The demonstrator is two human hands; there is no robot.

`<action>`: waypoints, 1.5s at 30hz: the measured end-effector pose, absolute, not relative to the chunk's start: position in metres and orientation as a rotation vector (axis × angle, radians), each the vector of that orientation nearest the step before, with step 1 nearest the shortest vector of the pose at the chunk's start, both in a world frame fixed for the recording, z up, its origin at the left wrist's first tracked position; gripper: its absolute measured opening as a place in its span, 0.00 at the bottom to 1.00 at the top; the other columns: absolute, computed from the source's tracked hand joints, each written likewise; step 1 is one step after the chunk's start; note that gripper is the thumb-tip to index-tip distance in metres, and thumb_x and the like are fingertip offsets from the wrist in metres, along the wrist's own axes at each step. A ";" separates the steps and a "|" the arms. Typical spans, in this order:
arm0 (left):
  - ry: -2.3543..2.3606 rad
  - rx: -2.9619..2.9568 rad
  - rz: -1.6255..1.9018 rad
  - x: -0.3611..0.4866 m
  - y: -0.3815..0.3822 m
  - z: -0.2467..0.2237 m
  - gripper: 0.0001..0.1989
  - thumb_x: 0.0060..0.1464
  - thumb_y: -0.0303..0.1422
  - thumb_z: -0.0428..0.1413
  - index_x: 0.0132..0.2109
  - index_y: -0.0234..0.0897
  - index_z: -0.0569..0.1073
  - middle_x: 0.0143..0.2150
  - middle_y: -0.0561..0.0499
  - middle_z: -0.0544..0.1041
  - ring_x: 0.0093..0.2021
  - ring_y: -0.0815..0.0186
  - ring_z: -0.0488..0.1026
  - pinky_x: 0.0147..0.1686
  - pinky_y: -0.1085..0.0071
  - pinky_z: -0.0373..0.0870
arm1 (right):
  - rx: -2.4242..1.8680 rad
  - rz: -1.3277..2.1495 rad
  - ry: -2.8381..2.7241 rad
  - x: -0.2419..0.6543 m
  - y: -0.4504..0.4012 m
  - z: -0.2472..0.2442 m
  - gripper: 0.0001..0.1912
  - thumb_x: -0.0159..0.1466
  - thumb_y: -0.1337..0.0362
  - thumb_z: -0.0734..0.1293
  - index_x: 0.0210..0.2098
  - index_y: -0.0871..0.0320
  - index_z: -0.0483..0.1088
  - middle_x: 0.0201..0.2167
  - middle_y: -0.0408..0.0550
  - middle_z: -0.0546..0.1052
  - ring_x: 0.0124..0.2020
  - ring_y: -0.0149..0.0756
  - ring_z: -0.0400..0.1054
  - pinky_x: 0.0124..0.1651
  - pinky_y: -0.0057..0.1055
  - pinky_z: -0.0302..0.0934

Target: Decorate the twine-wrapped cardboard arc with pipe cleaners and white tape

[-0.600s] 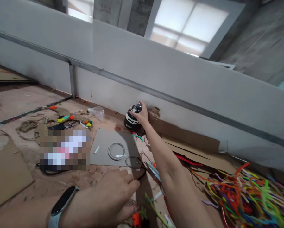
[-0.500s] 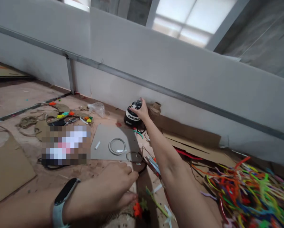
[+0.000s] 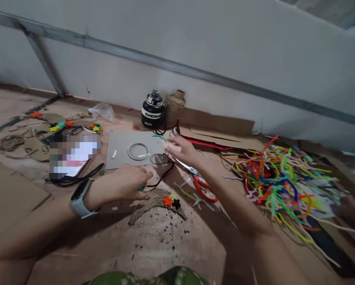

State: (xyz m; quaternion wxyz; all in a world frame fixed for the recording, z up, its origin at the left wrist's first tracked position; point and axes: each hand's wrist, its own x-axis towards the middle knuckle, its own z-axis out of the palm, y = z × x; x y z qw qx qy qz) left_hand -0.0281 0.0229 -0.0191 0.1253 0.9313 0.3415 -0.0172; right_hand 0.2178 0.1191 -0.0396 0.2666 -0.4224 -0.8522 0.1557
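My left hand (image 3: 128, 182), with a wristband, hovers at the left end of a crescent covered in coiled twine (image 3: 149, 206). Its thumb and forefinger are apart; a small green bit shows between them. Orange, pale yellow and black flower shapes (image 3: 167, 201) sit on the crescent. My right hand (image 3: 181, 150), slightly blurred, has loosely bent fingers and appears to hold nothing. It is beside a small tape roll (image 3: 175, 131) and above red-handled scissors (image 3: 205, 189), partly hidden by my forearm. A grey board (image 3: 120, 148) bearing a wire ring (image 3: 137, 151) lies left of it.
A black bottle (image 3: 152, 113) and a twine spool (image 3: 175, 107) stand against the white partition. Tangled pipe cleaners (image 3: 284, 182) are heaped at right, near another person's hand (image 3: 354, 213). At left lie a phone (image 3: 79, 162), decorated twine pieces (image 3: 58, 124) and cardboard (image 3: 14, 198).
My right hand has let go of the bottle, which now stands by the wall, and has drawn back towards me. My left hand has shifted slightly left. The view has tilted down.
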 end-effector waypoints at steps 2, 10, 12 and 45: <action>0.994 2.735 -0.071 -0.027 0.021 -0.021 0.12 0.55 0.40 0.58 0.41 0.36 0.71 0.40 0.42 0.78 0.39 0.53 0.76 0.35 0.65 0.69 | -1.156 0.412 -2.368 0.233 0.070 -0.045 0.11 0.66 0.58 0.64 0.44 0.56 0.72 0.40 0.51 0.77 0.43 0.41 0.70 0.48 0.41 0.64; 1.020 2.756 -0.155 -0.013 0.008 -0.010 0.12 0.57 0.39 0.55 0.44 0.36 0.72 0.40 0.44 0.78 0.40 0.55 0.76 0.36 0.66 0.70 | -1.176 0.532 -2.418 0.255 -0.020 -0.077 0.10 0.67 0.58 0.63 0.41 0.56 0.71 0.41 0.53 0.74 0.43 0.41 0.68 0.46 0.37 0.65; 1.020 2.759 -0.178 -0.009 0.003 -0.011 0.13 0.55 0.40 0.57 0.43 0.35 0.73 0.39 0.43 0.78 0.40 0.53 0.76 0.37 0.65 0.70 | -1.180 0.538 -2.419 0.253 -0.022 -0.078 0.10 0.67 0.58 0.63 0.42 0.56 0.71 0.42 0.53 0.74 0.45 0.41 0.68 0.47 0.37 0.64; 1.286 2.293 0.907 -0.035 -0.026 -0.096 0.28 0.56 0.33 0.53 0.63 0.35 0.60 0.55 0.41 0.71 0.53 0.57 0.70 0.53 0.59 0.69 | -1.196 0.434 -2.519 0.244 -0.043 -0.077 0.25 0.63 0.52 0.68 0.55 0.57 0.66 0.51 0.56 0.69 0.51 0.46 0.64 0.55 0.43 0.60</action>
